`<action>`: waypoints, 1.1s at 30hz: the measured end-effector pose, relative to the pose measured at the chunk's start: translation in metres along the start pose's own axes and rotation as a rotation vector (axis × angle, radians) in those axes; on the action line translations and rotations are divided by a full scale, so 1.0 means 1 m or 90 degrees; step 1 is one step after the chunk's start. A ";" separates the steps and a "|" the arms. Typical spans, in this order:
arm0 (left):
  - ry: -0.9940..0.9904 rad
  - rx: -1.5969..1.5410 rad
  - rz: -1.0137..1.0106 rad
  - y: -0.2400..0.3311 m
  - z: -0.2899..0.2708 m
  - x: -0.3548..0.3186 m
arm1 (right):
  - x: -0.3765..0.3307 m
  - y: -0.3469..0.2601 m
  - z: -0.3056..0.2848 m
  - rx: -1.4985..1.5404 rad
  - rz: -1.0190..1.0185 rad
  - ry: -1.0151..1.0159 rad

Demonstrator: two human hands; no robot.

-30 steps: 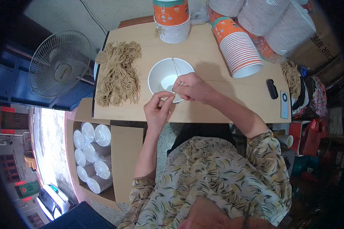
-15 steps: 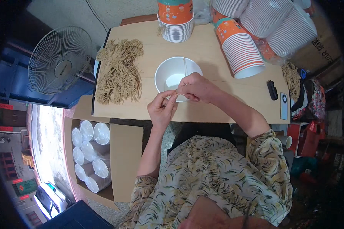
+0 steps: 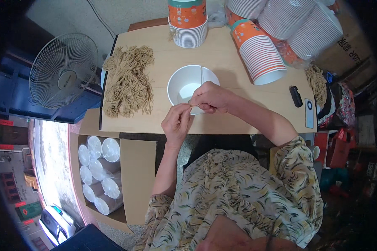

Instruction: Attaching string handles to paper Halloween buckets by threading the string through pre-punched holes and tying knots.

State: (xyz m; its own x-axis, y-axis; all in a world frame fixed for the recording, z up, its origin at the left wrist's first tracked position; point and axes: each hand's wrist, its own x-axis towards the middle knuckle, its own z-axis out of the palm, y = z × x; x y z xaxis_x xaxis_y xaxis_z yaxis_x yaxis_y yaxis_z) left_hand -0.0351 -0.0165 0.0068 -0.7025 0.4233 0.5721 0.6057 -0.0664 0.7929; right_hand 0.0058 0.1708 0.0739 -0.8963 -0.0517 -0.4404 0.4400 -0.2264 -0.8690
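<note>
A white paper bucket [image 3: 174, 83] stands upright on the table before me. From its far rim a thin tan cord [image 3: 202, 75] runs down across the opening toward my right hand [image 3: 211, 98]. That hand is closed over the bucket's near right side, pinching the cord. My left hand [image 3: 176, 123] meets it at the near rim, thumb and fingers pressed together on what looks like the cord's end. The fingertips hide the exact grip. A loose heap of tan cords [image 3: 130, 83] lies to the left.
An upright stack of orange-and-white paper buckets [image 3: 187, 33] stands at the back, and another stack [image 3: 262, 56] lies on its side, right. A black gadget [image 3: 296, 96] and a phone [image 3: 309, 113] lie near the right edge. Below left is a carton [image 3: 138, 180] of wrapped cups; a fan [image 3: 66, 79] stands beyond.
My left fingers have drawn closer together at the near rim, and the hand has turned slightly. My right hand stays over the bucket. The whole view has shifted a little.
</note>
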 end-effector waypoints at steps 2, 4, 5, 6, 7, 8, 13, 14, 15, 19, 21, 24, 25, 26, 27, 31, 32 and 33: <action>-0.018 -0.016 -0.044 0.003 -0.003 0.001 | -0.001 -0.002 0.001 -0.021 0.005 0.010; -0.077 -0.101 -0.196 0.010 -0.008 0.004 | -0.003 -0.006 0.002 -0.044 0.011 0.017; -0.074 -0.100 -0.197 0.013 -0.010 0.006 | -0.006 -0.008 0.002 -0.143 -0.024 0.041; -0.074 -0.175 -0.258 0.017 -0.011 0.009 | -0.008 -0.010 0.002 -0.242 -0.060 0.065; -0.074 -0.250 -0.319 0.020 -0.013 0.012 | -0.009 -0.008 0.001 -0.244 -0.060 0.062; -0.070 -0.249 -0.319 0.025 -0.015 0.015 | -0.010 -0.005 0.000 -0.220 -0.105 0.088; -0.129 -0.259 -0.528 0.034 -0.029 0.028 | -0.022 0.002 0.000 -0.221 -0.203 0.144; -0.125 -0.259 -0.529 0.033 -0.028 0.028 | -0.023 0.008 0.000 -0.218 -0.246 0.152; -0.117 -0.287 -0.523 0.031 -0.027 0.028 | -0.025 0.013 0.001 -0.214 -0.288 0.162; -0.086 -0.331 -0.544 0.031 -0.024 0.028 | -0.034 0.023 0.008 -0.303 -0.369 0.174; -0.081 -0.330 -0.555 0.034 -0.021 0.029 | -0.040 0.023 0.017 -0.440 -0.486 0.204; -0.081 -0.321 -0.567 0.032 -0.018 0.027 | -0.035 0.041 0.025 -0.527 -0.585 0.285; -0.085 -0.313 -0.568 0.031 -0.018 0.026 | -0.034 0.044 0.025 -0.526 -0.585 0.284; -0.083 -0.312 -0.569 0.033 -0.018 0.026 | -0.033 0.046 0.025 -0.553 -0.607 0.306; -0.087 -0.306 -0.574 0.034 -0.018 0.027 | -0.032 0.047 0.025 -0.580 -0.628 0.331; -0.100 -0.292 -0.564 0.034 -0.017 0.026 | -0.028 0.051 0.022 -0.573 -0.648 0.338; -0.099 -0.291 -0.563 0.032 -0.017 0.025 | -0.029 0.051 0.023 -0.562 -0.631 0.331; -0.106 -0.286 -0.551 0.030 -0.016 0.023 | -0.030 0.051 0.023 -0.552 -0.614 0.324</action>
State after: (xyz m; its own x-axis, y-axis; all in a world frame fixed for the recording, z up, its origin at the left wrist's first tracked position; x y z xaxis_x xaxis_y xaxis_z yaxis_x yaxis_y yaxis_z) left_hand -0.0393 -0.0236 0.0474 -0.7542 0.6063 -0.2520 -0.3140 0.0039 0.9494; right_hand 0.0535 0.1383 0.0479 -0.8260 0.1756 0.5357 -0.2720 0.7081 -0.6516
